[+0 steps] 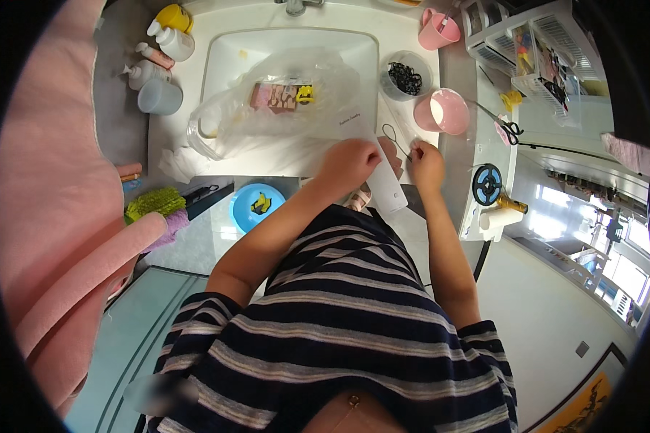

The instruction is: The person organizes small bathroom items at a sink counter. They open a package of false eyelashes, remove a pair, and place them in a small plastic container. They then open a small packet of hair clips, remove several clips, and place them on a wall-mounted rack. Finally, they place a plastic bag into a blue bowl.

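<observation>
A long white card point(385, 187) with printed writing slants past the counter's front edge. My left hand point(349, 163) is curled over its left side and grips it. A pinkish-brown scalloped piece point(391, 154) shows partly behind the card. To the right, my right hand point(428, 165) pinches a thin dark loop point(390, 132), which sticks up and to the left from the fingertips. Beyond my hands a clear plastic bag point(233, 127) spreads over the sink, with a patterned pink and brown packet point(276, 97) and a yellow piece point(305, 94) in or under it.
Black bands fill a clear tub point(405, 78) beside a pink cup point(442, 111). Scissors point(509, 130) and a blue-black reel point(487, 184) are at the right. Pump bottles point(176, 43) stand at the left of the sink point(292, 39). A blue basin point(257, 208) sits below the counter.
</observation>
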A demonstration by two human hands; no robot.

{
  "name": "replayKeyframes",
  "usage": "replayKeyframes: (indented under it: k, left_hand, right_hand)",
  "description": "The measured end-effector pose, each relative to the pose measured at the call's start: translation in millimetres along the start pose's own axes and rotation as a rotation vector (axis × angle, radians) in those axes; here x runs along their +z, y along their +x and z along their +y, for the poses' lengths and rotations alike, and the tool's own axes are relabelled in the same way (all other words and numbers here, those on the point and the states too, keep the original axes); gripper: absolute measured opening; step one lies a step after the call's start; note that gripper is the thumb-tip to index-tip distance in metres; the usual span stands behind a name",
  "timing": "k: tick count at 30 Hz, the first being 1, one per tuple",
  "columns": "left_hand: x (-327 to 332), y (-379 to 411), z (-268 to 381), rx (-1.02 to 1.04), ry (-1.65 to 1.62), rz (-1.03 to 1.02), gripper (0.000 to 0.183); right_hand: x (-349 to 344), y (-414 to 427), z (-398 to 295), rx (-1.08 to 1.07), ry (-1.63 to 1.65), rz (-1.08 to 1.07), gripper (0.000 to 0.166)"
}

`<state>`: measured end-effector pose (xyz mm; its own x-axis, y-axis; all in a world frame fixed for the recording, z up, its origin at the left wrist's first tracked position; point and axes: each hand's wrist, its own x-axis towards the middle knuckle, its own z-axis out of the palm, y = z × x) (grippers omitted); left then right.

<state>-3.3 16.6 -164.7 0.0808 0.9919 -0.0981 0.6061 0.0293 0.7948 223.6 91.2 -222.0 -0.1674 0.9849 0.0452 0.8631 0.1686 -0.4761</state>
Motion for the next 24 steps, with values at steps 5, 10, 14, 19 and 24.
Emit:
replayKeyframes:
  k: [5, 10, 14, 19, 24]
  left_hand:
    - [50.7, 68.7, -1.7, 0.368, 0.174, 0.084, 0.007]
    - [72.4, 91.5, -10.7, 0.384, 0.429, -0.066, 0.004]
    - [71.6, 95.9, -10.7, 0.387, 0.495, -0.091, 0.004]
    - [51.2, 97.1, 10.3, 0.428, 0.617, -0.193, 0.003]
    - [26.0, 92.7, 29.0, 0.39, 0.632, -0.214, 0.004]
  right_hand:
    - [-7.1, 1.8, 7.9, 0.036, 0.008, -0.061, 0.014]
    - [-12.9, 0.3, 4.6, -0.05, -0.041, -0.028, 0.013]
    - [-15.1, -0.9, 5.5, -0.073, -0.017, -0.018, 0.014]
    - [-5.8, -2.7, 24.8, -0.078, -0.037, -0.06, 0.016]
    - [-2.6, -8.1, 20.9, -0.108, -0.089, -0.171, 0.016]
